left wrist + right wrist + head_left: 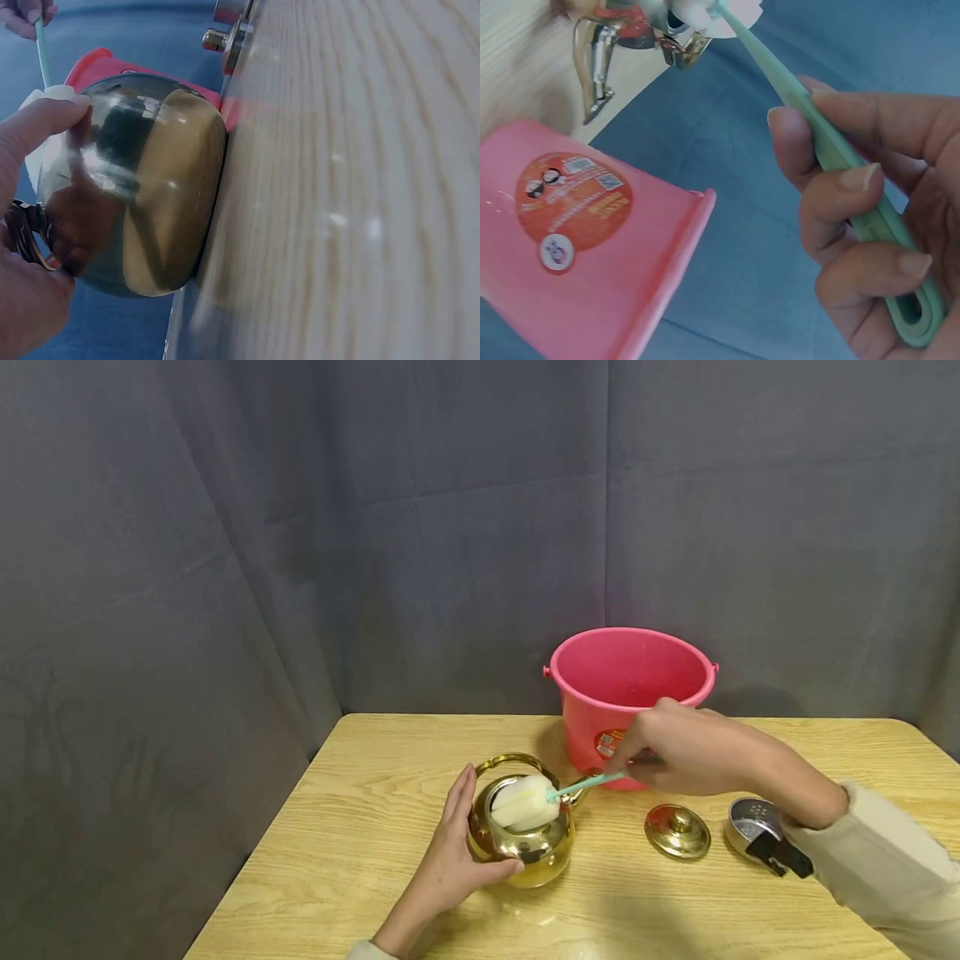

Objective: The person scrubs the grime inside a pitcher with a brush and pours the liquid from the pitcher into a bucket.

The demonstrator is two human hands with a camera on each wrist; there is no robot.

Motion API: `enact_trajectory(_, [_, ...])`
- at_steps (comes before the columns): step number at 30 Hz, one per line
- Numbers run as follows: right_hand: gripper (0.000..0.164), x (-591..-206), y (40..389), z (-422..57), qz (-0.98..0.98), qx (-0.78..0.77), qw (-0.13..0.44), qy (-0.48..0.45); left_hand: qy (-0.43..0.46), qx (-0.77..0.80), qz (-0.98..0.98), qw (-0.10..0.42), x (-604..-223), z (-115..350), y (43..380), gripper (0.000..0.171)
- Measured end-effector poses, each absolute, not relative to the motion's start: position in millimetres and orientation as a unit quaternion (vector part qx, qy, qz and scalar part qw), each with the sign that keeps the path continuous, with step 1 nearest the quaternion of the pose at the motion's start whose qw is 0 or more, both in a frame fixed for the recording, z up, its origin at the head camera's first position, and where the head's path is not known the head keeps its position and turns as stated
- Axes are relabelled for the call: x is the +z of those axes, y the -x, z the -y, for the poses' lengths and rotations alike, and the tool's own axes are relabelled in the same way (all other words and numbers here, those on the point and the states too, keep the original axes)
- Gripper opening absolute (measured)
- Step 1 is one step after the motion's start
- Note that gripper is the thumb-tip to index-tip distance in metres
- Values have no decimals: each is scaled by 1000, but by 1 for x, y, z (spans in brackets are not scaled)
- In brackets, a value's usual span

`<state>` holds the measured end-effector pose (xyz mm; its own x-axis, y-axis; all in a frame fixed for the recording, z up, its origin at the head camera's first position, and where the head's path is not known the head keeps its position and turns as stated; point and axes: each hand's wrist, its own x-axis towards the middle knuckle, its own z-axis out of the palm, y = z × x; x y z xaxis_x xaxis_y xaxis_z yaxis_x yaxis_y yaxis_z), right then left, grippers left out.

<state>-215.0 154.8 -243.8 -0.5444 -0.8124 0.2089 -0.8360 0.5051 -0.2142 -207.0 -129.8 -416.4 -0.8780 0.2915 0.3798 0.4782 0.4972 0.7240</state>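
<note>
A shiny gold teapot [543, 852] stands on the table, its lid off and its arched handle raised. My left hand [457, 860] grips the pot's side, thumb on the near wall and fingers on the far side by the handle. My right hand [690, 752] holds a sponge brush by its green handle [847, 165], fingers curled round it. The brush's white sponge head [525, 803] is at the pot's round opening; how far it reaches in is hidden. In the left wrist view, the pot's rounded body [142, 187] is beside the thumb.
A pink bucket [592, 727] with an orange label stands behind the teapot, near the spout. The gold lid [677, 832] lies to the pot's right. Beyond it sits a metal strainer [753, 822] with a black handle, partly under the right forearm. Grey cloth [465, 568] hangs behind.
</note>
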Motion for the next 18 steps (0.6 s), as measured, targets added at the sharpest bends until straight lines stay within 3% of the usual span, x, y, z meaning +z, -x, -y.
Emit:
enact_trajectory(9, [32,-271,208,-174,864,201,69,-456,221,-453,858,100,-417,128,206,116])
enact_trajectory(18, [31,-293,196,-189,864,297,-22,-405,222,-451,859,100,-417,127,204,116])
